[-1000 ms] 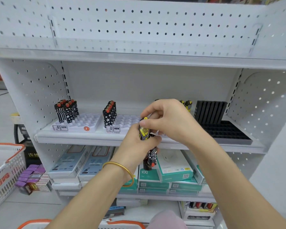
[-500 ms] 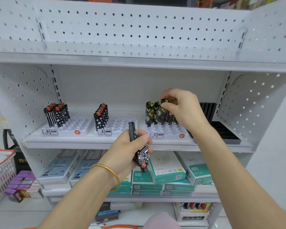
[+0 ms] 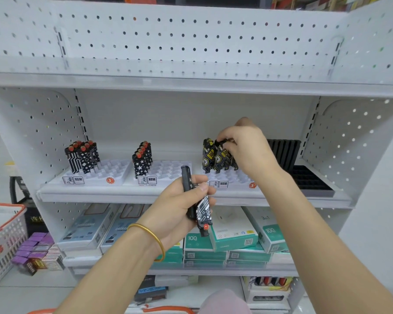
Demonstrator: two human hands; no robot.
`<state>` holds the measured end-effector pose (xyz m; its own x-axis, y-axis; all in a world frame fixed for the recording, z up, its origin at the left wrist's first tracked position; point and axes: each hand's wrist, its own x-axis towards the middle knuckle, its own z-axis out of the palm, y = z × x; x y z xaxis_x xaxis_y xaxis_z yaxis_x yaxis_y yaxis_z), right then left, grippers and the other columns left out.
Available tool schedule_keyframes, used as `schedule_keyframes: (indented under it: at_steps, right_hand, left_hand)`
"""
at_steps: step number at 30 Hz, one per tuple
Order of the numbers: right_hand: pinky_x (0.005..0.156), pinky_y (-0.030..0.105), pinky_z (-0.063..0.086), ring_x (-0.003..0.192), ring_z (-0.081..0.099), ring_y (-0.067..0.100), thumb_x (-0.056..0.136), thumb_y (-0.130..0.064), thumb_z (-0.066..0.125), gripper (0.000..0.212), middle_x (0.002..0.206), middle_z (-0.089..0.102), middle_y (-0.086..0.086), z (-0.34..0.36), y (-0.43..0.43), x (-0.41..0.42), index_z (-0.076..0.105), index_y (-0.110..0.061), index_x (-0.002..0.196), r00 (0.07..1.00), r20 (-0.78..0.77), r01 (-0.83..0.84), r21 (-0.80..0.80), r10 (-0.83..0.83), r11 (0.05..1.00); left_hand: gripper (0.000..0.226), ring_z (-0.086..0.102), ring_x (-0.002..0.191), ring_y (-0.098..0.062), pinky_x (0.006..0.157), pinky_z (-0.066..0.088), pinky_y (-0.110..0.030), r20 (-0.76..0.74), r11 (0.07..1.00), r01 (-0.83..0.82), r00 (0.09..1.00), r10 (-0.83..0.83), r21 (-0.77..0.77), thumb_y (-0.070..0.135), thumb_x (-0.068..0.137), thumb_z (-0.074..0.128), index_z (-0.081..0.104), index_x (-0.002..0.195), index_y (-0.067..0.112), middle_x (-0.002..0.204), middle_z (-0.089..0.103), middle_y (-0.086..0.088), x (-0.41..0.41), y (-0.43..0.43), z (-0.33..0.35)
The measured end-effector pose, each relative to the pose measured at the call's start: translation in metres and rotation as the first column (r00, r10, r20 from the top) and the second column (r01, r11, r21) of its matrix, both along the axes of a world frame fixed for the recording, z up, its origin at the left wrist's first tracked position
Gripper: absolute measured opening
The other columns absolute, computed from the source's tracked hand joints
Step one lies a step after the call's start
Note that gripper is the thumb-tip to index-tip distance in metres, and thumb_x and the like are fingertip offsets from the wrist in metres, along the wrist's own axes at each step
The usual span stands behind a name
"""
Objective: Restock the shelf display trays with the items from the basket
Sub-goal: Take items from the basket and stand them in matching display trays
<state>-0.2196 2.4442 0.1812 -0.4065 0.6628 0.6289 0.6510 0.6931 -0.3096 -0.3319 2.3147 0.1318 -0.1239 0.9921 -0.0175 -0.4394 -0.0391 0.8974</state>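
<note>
White pegboard shelf (image 3: 191, 196): we record four display trays in a row on it, namely the left white tray (image 3: 114, 173), the middle white tray (image 3: 168, 171), the right white tray (image 3: 232, 177) and, at the far right, one black tray (image 3: 309, 180). Basket (image 3: 2, 234), white with an orange rim: one, on the floor at the left edge. Right hand (image 3: 247, 146): arm stretched forward over the right white tray, fingers curled down, pinching the top of a yellow-and-black lighter (image 3: 224, 155) that stands upright at the back of that tray among others like it; we cannot count that cluster. Left hand (image 3: 179, 205): raised in front of the shelf edge, fingers wrapped round two held lighters (image 3: 203, 209), one plain black pointing up, one black-and-white patterned with its red button downward. Left white tray: a back cluster of red-topped lighters (image 3: 82, 157), number unclear. Middle white tray: one row of star-patterned lighters (image 3: 142, 159), about five. Gold bangle (image 3: 154, 239): one, on the left wrist.
</note>
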Motion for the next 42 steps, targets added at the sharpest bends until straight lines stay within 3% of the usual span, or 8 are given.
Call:
schedule_keyframes:
  at_steps: [9, 12, 17, 21, 28, 34, 38, 42]
  right_hand:
    - [0.061, 0.031, 0.038, 0.098, 0.051, 0.030, 0.084, 0.004, 0.051, 0.048, 0.106, 0.051, 0.005, -0.018, -0.006, -0.006, 0.059, -0.027, 0.120, 0.950, 0.239, 0.173, 0.138, -0.202, 0.975]
    - [0.067, 0.034, 0.043, 0.101, 0.051, 0.031, 0.085, 0.002, 0.049, 0.053, 0.106, 0.052, 0.006, -0.020, -0.014, -0.002, 0.052, -0.029, 0.128, 0.975, 0.141, 0.155, 0.124, -0.172, 0.980]
    - [0.072, 0.036, 0.050, 0.072, 0.060, 0.019, 0.089, -0.031, 0.058, 0.019, 0.075, 0.065, 0.001, -0.012, -0.057, 0.008, 0.065, -0.017, 0.077, 0.964, -0.241, -0.165, -0.207, 0.113, 0.964]
    - [0.064, 0.031, 0.048, 0.061, 0.056, 0.012, 0.073, -0.050, 0.068, 0.034, 0.061, 0.060, -0.004, -0.012, -0.084, -0.002, 0.058, -0.020, 0.061, 0.970, -0.086, -0.240, -0.438, 0.225, 0.866]
    - [0.061, 0.027, 0.046, 0.062, 0.056, 0.011, 0.076, -0.031, 0.074, 0.023, 0.072, 0.067, 0.006, -0.014, -0.085, -0.024, 0.063, -0.011, 0.075, 0.950, -0.097, -0.303, -0.511, 0.296, 0.805]
    - [0.047, 0.022, 0.049, 0.056, 0.064, 0.009, 0.083, -0.005, 0.067, 0.010, 0.076, 0.063, 0.012, -0.013, -0.080, -0.045, 0.057, -0.007, 0.086, 0.823, -0.525, -0.529, -0.566, 0.219, 0.632]
    - [0.041, 0.010, 0.040, 0.047, 0.055, -0.002, 0.083, 0.005, 0.063, 0.017, 0.078, 0.060, 0.007, -0.003, -0.087, -0.073, 0.062, -0.007, 0.096, 0.756, -0.595, -0.603, -0.472, 0.272, 0.643]
    - [0.060, 0.017, 0.047, 0.064, 0.055, 0.005, 0.078, 0.002, 0.068, 0.023, 0.074, 0.058, -0.007, 0.013, -0.087, -0.125, 0.064, -0.014, 0.093, 0.770, -0.506, -0.595, -0.355, 0.387, 0.721]
  left_hand:
    - [0.014, 0.060, 0.063, -0.017, 0.063, 0.043, -0.029, 0.134, 1.000, -0.018, 0.991, 0.019, -0.009, 0.008, 0.092, 0.050, 0.060, 0.101, 0.008, 0.073, 0.066, -0.008, 0.000, 0.000, 0.005]
    - [0.011, 0.059, 0.062, -0.015, 0.060, 0.045, -0.027, 0.139, 0.998, -0.067, 0.988, 0.068, -0.009, 0.009, 0.092, 0.050, 0.060, 0.097, 0.007, 0.070, 0.063, -0.006, 0.002, 0.000, 0.006]
    - [0.005, 0.059, 0.055, -0.011, 0.044, 0.043, -0.019, 0.186, 0.977, -0.214, 0.961, 0.207, 0.015, 0.013, 0.094, 0.050, 0.054, 0.094, 0.011, 0.070, 0.059, -0.004, 0.002, 0.003, 0.010]
    - [0.008, 0.053, 0.065, -0.014, 0.058, 0.047, -0.025, 0.266, 0.943, -0.330, 0.914, 0.306, 0.052, 0.015, 0.097, 0.046, 0.051, 0.092, 0.010, 0.073, 0.055, -0.005, 0.001, 0.002, 0.014]
    - [0.009, 0.055, 0.067, -0.013, 0.056, 0.052, -0.024, 0.199, 0.902, -0.429, 0.889, 0.412, 0.047, 0.020, 0.098, 0.046, 0.051, 0.096, 0.012, 0.080, 0.056, -0.005, -0.014, -0.011, 0.014]
    - [0.007, 0.052, 0.068, -0.010, 0.066, 0.042, -0.026, 0.039, 0.903, -0.430, 0.902, 0.429, -0.007, 0.024, 0.098, 0.048, 0.052, 0.096, 0.020, 0.082, 0.058, -0.001, -0.040, -0.024, 0.010]
    - [0.008, 0.050, 0.062, -0.012, 0.061, 0.040, -0.026, 0.099, 0.902, -0.427, 0.897, 0.432, -0.063, 0.019, 0.098, 0.047, 0.052, 0.092, 0.019, 0.077, 0.060, -0.004, -0.055, -0.034, 0.005]
    - [0.012, 0.047, 0.059, -0.014, 0.056, 0.038, -0.026, 0.168, 0.869, -0.490, 0.852, 0.495, -0.075, 0.004, 0.097, 0.044, 0.051, 0.101, 0.012, 0.077, 0.057, -0.010, -0.077, -0.046, 0.001]
